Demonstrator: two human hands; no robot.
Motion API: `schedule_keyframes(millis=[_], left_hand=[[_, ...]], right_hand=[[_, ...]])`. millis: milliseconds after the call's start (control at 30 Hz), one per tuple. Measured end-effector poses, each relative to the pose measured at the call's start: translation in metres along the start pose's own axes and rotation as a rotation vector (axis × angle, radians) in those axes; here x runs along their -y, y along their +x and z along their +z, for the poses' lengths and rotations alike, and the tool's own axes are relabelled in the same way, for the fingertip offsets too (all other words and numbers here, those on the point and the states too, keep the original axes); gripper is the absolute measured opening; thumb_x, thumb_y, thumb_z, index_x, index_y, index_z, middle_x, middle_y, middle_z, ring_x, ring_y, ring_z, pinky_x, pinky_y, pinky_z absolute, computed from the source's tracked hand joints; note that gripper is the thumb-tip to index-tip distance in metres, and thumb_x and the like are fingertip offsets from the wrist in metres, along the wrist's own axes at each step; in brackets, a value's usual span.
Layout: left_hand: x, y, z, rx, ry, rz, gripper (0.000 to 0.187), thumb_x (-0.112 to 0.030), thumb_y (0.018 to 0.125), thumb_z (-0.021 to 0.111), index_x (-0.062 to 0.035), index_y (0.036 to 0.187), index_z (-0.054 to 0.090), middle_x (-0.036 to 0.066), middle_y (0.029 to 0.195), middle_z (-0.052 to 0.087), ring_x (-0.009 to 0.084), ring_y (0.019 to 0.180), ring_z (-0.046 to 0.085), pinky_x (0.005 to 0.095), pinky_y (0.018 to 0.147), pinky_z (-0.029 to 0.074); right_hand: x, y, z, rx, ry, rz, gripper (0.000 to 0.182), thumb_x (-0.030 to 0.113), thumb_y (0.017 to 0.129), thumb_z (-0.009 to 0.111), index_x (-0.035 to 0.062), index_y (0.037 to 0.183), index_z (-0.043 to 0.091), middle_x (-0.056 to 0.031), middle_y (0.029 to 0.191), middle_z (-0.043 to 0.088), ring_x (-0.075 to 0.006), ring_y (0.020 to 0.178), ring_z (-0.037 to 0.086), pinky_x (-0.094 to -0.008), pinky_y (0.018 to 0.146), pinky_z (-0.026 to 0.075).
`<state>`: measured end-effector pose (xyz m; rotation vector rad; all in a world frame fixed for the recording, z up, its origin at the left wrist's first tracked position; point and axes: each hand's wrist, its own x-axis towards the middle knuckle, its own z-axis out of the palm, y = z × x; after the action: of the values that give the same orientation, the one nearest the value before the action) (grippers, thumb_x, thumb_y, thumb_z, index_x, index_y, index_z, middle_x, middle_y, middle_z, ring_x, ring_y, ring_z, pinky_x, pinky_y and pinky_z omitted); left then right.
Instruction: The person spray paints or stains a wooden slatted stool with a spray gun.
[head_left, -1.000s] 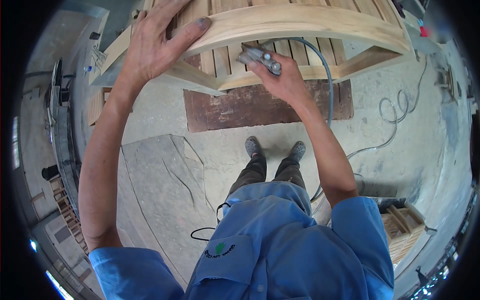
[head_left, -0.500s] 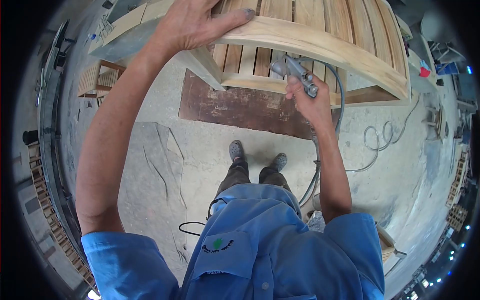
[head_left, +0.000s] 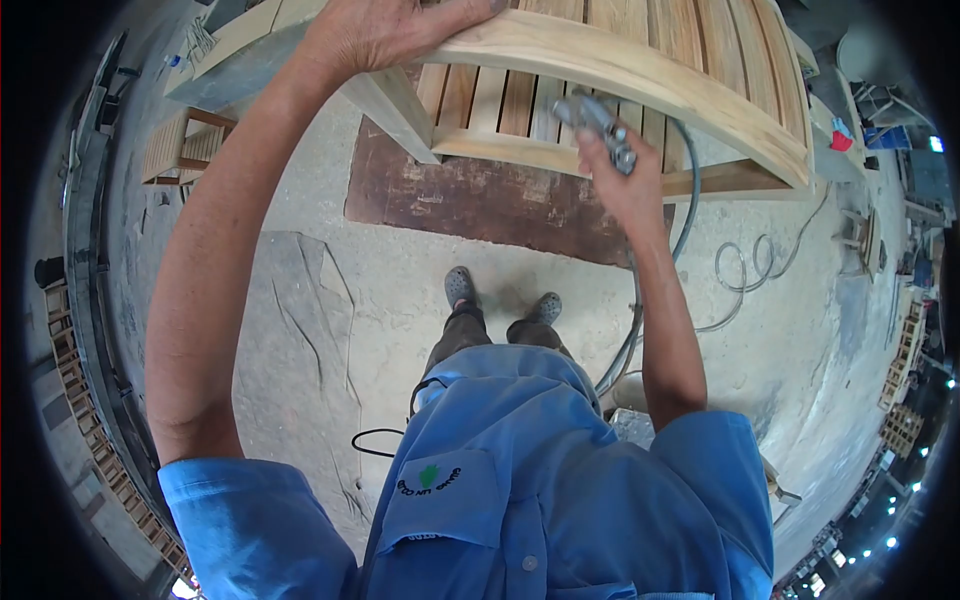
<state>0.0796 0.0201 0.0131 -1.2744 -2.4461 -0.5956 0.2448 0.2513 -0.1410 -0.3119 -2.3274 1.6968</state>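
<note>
One silvery metal tool [head_left: 598, 122] fills our closed right hand [head_left: 632, 180], near a pale slatted bench's [head_left: 675, 40] curved rail [head_left: 610, 62]. Our left hand [head_left: 385, 38] rests there, grip unclear; we have shifted the tool rightward.

Rests the left hand [head_left: 375, 35] on the curved rail [head_left: 640, 68] of the wooden bench [head_left: 735, 70], near the rail's left end, thumb over the top. Grips a metal tool [head_left: 600, 125] in the right hand [head_left: 630, 185], below the rail and in front of the slats [head_left: 515, 100], tip angled up and left, slightly blurred. Has a hose [head_left: 690, 190] curving near the right forearm. Stands in grey shoes [head_left: 460, 288] on the floor [head_left: 420, 300], just off the near edge of a brown board [head_left: 480, 200]. Wears a blue shirt [head_left: 560, 450].
</note>
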Motion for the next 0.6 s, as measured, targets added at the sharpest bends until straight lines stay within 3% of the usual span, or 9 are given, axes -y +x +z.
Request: schedule_keyframes(millis=[33,233,367,433,600], left_hand=[[0.001,0.001,0.0,-0.006,0.0,0.003,0.066,-0.041,0.085,0.07,0.011,0.125,0.062,0.03,0.131,0.06,0.0409,0.129,0.055,0.0441,0.111,0.042],[0.0,-0.003,0.004,-0.07,-0.004,0.024,0.064,-0.039,0.084,0.072,0.0119,0.122,0.063,0.031,0.128,0.063,0.0414,0.124,0.059,0.0429,0.108,0.045],[0.006,-0.004,0.005,-0.098,-0.021,0.048,0.063,-0.038,0.084,0.072,0.0115,0.122,0.063,0.03,0.126,0.063,0.0411,0.122,0.06,0.0428,0.107,0.046],[0.006,-0.006,0.006,-0.111,-0.025,0.024,0.063,-0.038,0.084,0.072,0.0111,0.122,0.063,0.03,0.126,0.064,0.0405,0.122,0.061,0.0427,0.107,0.046],[0.005,-0.01,0.01,-0.162,0.031,-0.028,0.065,-0.042,0.084,0.07,0.0104,0.122,0.063,0.029,0.125,0.065,0.0392,0.12,0.062,0.0415,0.106,0.047]], right_hand=[[-0.003,0.01,0.003,-0.087,-0.045,-0.122,0.048,0.034,0.092,0.074,-0.0035,0.12,0.068,-0.0018,0.071,0.065,-0.0138,0.062,0.059,-0.0302,0.061,0.05],[0.011,0.033,-0.001,0.036,-0.268,-0.002,0.054,0.038,0.09,0.075,-0.0046,0.122,0.067,-0.0097,0.078,0.071,-0.0114,0.07,0.062,-0.0293,0.069,0.052],[0.014,0.003,-0.001,0.008,-0.14,-0.144,0.054,0.038,0.09,0.075,-0.0033,0.125,0.066,-0.0119,0.084,0.074,-0.0118,0.076,0.066,-0.029,0.073,0.053],[0.02,-0.018,-0.011,0.135,-0.161,0.041,0.054,0.035,0.091,0.074,-0.0026,0.128,0.065,-0.014,0.088,0.075,-0.0146,0.083,0.069,-0.0304,0.078,0.054],[0.018,-0.052,-0.024,0.251,-0.17,-0.065,0.054,0.031,0.09,0.075,-0.0037,0.129,0.064,-0.0161,0.091,0.075,-0.0169,0.088,0.071,-0.0316,0.082,0.054]])
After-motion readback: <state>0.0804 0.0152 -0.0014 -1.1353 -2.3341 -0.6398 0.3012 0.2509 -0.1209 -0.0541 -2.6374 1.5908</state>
